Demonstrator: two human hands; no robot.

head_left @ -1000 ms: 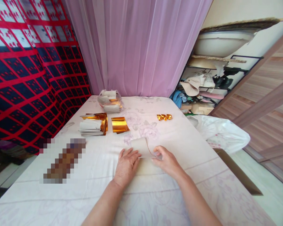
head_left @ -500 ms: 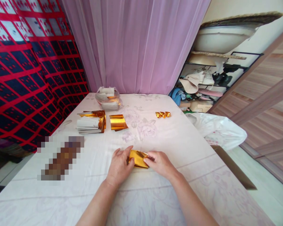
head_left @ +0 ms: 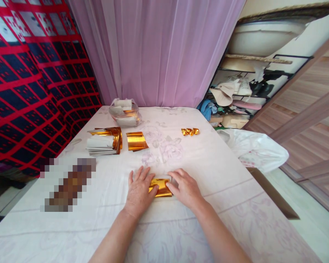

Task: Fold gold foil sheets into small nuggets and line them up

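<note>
A folded sheet of gold foil paper (head_left: 161, 187) lies on the white floral tablecloth in front of me. My left hand (head_left: 141, 188) rests on its left end, fingers spread out and the thumb on the gold surface. At the other end is my right hand (head_left: 185, 188), its fingers apart and slightly bent, with the thumb touching the paper's right edge. Farther off lie another gold foil sheet (head_left: 136, 141) and a stack of foil paper (head_left: 104, 141) with white undersides showing. Several small folded gold pieces (head_left: 190, 132) sit in a row at the right.
A clear plastic bag (head_left: 125, 113) of paper stands at the table's far left. Part of the left side is pixelated (head_left: 72, 182). A purple curtain (head_left: 159, 51) hangs behind. To the right are a shelf rack (head_left: 244, 86), a white plastic bag (head_left: 260, 151) and brown cardboard (head_left: 274, 193).
The foil paper, tilted and raised at its far edge before, now lies flatter. My left fingers have spread, and my right hand has loosened from its pinch and opened out.
</note>
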